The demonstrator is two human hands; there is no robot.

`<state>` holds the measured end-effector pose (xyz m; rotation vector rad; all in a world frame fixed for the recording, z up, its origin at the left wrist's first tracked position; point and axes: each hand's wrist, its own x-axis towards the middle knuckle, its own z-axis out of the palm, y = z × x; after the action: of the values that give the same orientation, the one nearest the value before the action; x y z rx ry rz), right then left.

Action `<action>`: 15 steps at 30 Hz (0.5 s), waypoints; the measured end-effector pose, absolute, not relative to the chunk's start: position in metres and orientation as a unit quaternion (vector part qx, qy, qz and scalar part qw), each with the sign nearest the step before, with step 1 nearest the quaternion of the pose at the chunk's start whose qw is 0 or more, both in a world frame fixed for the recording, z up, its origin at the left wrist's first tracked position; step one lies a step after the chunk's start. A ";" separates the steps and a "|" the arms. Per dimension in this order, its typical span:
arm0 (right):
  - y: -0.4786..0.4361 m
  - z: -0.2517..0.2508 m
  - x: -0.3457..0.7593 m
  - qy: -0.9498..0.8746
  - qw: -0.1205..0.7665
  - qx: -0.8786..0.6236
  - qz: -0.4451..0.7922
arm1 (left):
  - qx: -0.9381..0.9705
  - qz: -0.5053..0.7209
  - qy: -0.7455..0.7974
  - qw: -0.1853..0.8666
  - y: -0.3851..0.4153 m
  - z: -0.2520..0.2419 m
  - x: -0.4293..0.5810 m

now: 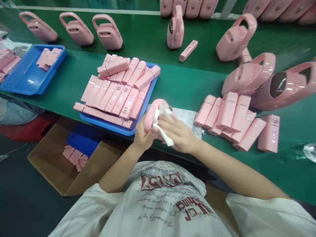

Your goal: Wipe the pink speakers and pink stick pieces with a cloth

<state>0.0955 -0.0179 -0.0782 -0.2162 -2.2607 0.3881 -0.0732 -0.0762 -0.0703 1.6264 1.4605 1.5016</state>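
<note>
My left hand [143, 133] is closed round a glossy pink handled case [153, 110], held at the near edge of the green table. My right hand [179, 133] presses a white cloth [161, 120] against that case, fingers curled over the cloth. Directly left of my hands stands a blue tray [142, 108] piled with several pink rectangular bars [118, 89]. To the right lies a loose group of the same pink bars [234, 120] on the table.
More pink handled cases lie at right [249, 75] and along the far belt [107, 33]. A second blue tray [24, 77] sits at left. A cardboard box [59, 168] with a blue tray inside stands on the floor. A silver foam pad [187, 117] lies under my hands.
</note>
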 end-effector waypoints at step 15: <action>-0.016 -0.081 0.103 -0.912 0.361 -0.107 0.163 | 0.578 0.589 0.508 0.249 -0.073 -0.068 -0.071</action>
<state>0.1028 -0.0160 -0.0812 -0.2762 -2.3508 0.4199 -0.0710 -0.0735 -0.0676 1.5743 1.3829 1.6039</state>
